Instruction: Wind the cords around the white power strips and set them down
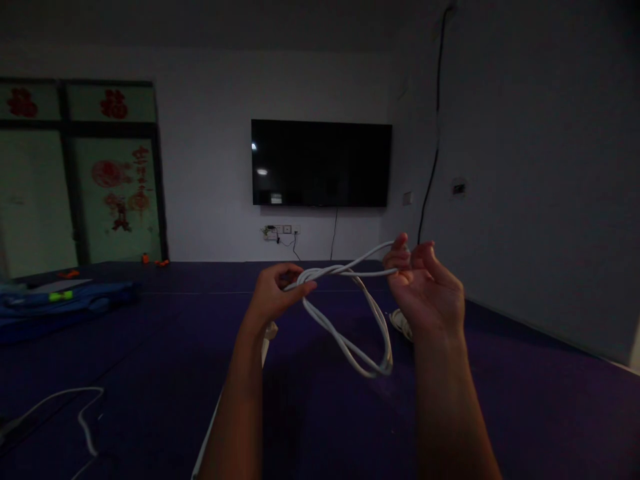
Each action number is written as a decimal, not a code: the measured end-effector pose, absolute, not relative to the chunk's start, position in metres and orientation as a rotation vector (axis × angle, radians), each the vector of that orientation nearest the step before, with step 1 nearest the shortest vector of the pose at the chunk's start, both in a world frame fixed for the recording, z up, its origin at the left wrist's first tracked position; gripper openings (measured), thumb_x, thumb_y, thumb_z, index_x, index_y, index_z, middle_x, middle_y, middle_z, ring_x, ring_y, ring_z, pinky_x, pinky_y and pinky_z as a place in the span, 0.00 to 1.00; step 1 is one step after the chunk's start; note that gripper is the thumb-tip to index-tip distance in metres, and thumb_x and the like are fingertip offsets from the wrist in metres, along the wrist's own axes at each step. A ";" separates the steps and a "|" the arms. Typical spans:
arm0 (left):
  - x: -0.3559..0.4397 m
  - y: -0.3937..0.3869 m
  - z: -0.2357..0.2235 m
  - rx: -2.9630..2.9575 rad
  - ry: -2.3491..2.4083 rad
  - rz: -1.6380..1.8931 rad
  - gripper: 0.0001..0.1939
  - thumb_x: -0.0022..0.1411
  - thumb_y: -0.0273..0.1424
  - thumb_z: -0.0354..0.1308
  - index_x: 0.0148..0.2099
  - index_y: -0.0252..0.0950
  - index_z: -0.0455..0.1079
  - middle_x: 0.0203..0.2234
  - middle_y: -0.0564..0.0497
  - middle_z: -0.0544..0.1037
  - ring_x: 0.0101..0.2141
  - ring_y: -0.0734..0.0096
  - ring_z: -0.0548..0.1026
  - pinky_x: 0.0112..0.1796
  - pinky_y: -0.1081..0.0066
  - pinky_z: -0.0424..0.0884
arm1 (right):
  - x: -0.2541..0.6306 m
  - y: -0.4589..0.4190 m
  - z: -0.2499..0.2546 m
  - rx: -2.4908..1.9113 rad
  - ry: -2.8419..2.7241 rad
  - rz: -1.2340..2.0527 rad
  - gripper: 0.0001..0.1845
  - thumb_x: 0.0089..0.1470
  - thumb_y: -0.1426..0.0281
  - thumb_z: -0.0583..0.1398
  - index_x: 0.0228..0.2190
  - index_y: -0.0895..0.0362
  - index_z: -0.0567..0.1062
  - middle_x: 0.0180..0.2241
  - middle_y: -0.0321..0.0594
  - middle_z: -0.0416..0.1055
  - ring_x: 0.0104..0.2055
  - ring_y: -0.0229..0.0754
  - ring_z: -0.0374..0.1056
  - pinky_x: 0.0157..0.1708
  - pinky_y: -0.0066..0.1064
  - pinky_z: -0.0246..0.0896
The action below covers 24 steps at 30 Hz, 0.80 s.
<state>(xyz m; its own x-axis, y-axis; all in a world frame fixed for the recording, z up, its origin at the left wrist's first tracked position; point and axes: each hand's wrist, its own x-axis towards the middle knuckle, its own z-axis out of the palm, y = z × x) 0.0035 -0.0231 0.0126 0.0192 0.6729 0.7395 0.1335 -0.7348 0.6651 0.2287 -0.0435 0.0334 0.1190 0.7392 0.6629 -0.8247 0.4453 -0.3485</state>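
A white cable (350, 333) hangs in loops between my two hands above a dark purple floor mat (150, 347). My left hand (274, 293) is closed, pinching several strands of the cable together at their crossing. My right hand (425, 287) is raised a little higher, palm towards me, its fingertips pinched on another stretch of the cable. A double loop sags down between the hands. More of the white cable (210, 427) trails down along my left forearm to the mat.
A black wall-mounted screen (321, 163) hangs ahead with sockets below it. Another white cable (75, 407) lies on the mat at lower left. A blue bundle (65, 300) sits at far left by glass doors with red decorations (120, 180). The room is dim.
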 end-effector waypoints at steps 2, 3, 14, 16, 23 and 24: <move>0.002 -0.026 0.015 1.903 0.811 1.725 0.13 0.42 0.31 0.67 0.34 0.35 0.75 0.25 0.51 0.75 0.23 0.75 0.70 0.23 0.76 0.65 | 0.227 -0.042 0.032 0.057 -0.956 1.048 0.09 0.45 0.75 0.62 0.30 0.51 0.73 0.37 0.38 0.73 0.31 0.33 0.68 0.26 0.24 0.65; 0.001 -0.027 0.016 1.910 0.817 1.729 0.14 0.43 0.30 0.66 0.36 0.35 0.75 0.27 0.50 0.76 0.24 0.75 0.71 0.24 0.76 0.65 | 0.225 -0.041 0.031 0.014 -0.995 0.982 0.12 0.43 0.77 0.62 0.32 0.51 0.73 0.37 0.37 0.74 0.32 0.33 0.68 0.27 0.23 0.65; 0.004 -0.023 0.019 1.756 0.819 2.123 0.18 0.56 0.34 0.59 0.49 0.36 0.71 0.29 0.48 0.78 0.25 0.74 0.72 0.22 0.76 0.64 | 0.204 -0.038 0.027 -0.487 -1.427 0.452 0.20 0.43 0.73 0.63 0.42 0.56 0.73 0.29 0.38 0.77 0.35 0.41 0.73 0.38 0.35 0.66; 0.007 -0.021 0.018 1.768 0.845 2.221 0.17 0.57 0.33 0.58 0.49 0.36 0.70 0.29 0.48 0.78 0.27 0.73 0.73 0.25 0.75 0.66 | 0.203 -0.031 0.024 -0.562 -1.497 0.432 0.22 0.44 0.71 0.63 0.44 0.58 0.72 0.28 0.39 0.77 0.34 0.42 0.73 0.36 0.35 0.66; 0.012 -0.020 0.016 1.790 0.814 2.426 0.16 0.59 0.33 0.57 0.50 0.36 0.70 0.34 0.46 0.78 0.31 0.71 0.75 0.31 0.73 0.70 | 0.200 -0.009 0.009 -0.776 -1.698 0.325 0.14 0.44 0.70 0.61 0.37 0.58 0.76 0.26 0.38 0.75 0.30 0.41 0.71 0.31 0.31 0.63; 0.012 -0.020 0.017 1.785 0.801 2.438 0.16 0.59 0.33 0.57 0.49 0.36 0.70 0.35 0.46 0.78 0.32 0.71 0.76 0.33 0.72 0.70 | 0.199 -0.007 0.008 -0.780 -1.739 0.320 0.12 0.45 0.70 0.61 0.35 0.58 0.77 0.26 0.38 0.75 0.30 0.41 0.70 0.31 0.31 0.62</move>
<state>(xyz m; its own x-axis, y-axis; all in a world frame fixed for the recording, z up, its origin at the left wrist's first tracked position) 0.0117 -0.0201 0.0166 -0.3478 0.3050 0.8866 0.2800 -0.8687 0.4087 0.1988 -0.0071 0.0079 -0.1332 0.6469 0.7509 0.3370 0.7421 -0.5795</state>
